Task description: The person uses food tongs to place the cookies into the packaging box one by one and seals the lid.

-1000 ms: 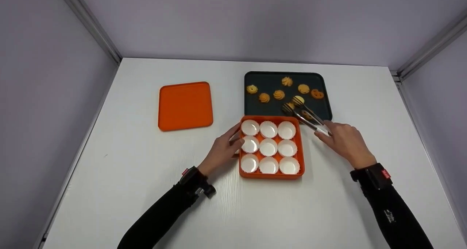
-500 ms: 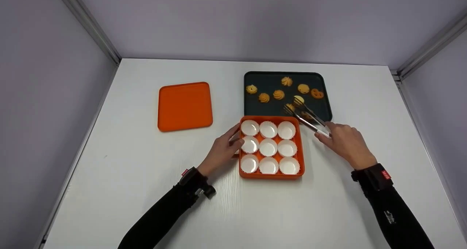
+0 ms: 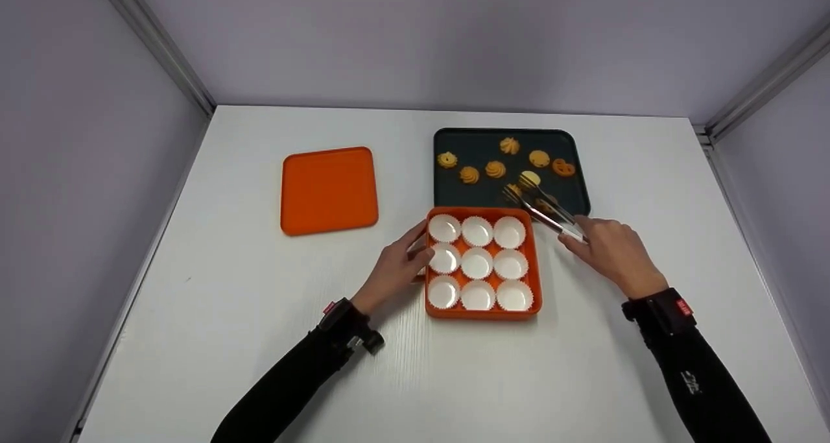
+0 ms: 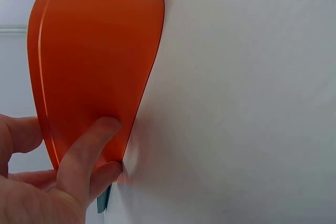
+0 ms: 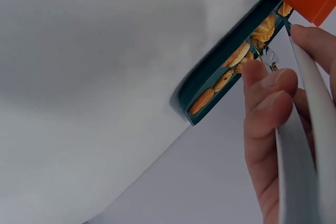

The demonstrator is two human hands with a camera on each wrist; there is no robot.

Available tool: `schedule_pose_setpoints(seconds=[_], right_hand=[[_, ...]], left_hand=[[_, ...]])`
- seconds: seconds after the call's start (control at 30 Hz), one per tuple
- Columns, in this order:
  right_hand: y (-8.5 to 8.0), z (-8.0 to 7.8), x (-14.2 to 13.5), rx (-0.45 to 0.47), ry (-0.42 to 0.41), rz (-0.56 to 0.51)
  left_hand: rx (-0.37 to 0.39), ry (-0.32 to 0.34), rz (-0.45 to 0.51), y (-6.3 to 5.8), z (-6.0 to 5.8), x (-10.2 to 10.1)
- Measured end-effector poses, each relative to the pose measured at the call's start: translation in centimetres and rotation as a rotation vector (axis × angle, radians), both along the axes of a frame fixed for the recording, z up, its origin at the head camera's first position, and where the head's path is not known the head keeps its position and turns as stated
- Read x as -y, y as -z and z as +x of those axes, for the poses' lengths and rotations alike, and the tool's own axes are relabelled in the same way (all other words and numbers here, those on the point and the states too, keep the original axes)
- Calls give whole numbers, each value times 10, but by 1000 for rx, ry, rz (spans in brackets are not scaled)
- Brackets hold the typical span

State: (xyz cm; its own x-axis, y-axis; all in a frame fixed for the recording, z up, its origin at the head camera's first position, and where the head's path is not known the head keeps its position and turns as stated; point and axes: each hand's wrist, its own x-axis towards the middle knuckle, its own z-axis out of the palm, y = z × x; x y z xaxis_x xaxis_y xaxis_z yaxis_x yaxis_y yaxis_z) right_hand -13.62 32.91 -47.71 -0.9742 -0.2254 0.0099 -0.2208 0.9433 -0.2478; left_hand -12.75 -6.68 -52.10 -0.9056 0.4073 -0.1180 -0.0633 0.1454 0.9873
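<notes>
At the left side of an orange square box [image 3: 536, 281], my left hand [image 3: 393, 271] holds the wall, thumb over the rim and fingers [image 4: 94, 140] against the outside. Rows of white paper cups [image 3: 477, 262] fill the box. My right hand [image 3: 616, 251] grips metal tongs [image 3: 551, 219], with their arms spread apart. The tong tips are low over a dark baking tray [image 3: 467, 138], near a swirled cookie [image 3: 514, 190] and a pale round cookie [image 3: 530, 178]. Whether they touch either one, I cannot tell. The tongs partly cover another cookie [image 3: 548, 203].
Other cookies lie on the tray, including a pretzel-shaped one [image 3: 563, 167] and a swirl [image 3: 495, 169]. The box's rear edge hides part of the tray's front. A flat orange lid [image 3: 329, 190] lies at the left on the white table [image 3: 214, 287]. Walls enclose the table's back and sides.
The tong tips shift only slightly over the tray. Both hands, the box and the cookies keep their places.
</notes>
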Motion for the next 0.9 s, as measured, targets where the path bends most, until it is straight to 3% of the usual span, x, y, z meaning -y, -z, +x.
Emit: schedule_pose_setpoints(seconds=[0.4, 0.9], right_hand=[[6, -5, 3, -43, 8, -15], [5, -2, -1, -80, -24, -47]], left_hand=[[38, 1, 5, -1, 1, 0], [33, -6, -6, 1, 0, 0]])
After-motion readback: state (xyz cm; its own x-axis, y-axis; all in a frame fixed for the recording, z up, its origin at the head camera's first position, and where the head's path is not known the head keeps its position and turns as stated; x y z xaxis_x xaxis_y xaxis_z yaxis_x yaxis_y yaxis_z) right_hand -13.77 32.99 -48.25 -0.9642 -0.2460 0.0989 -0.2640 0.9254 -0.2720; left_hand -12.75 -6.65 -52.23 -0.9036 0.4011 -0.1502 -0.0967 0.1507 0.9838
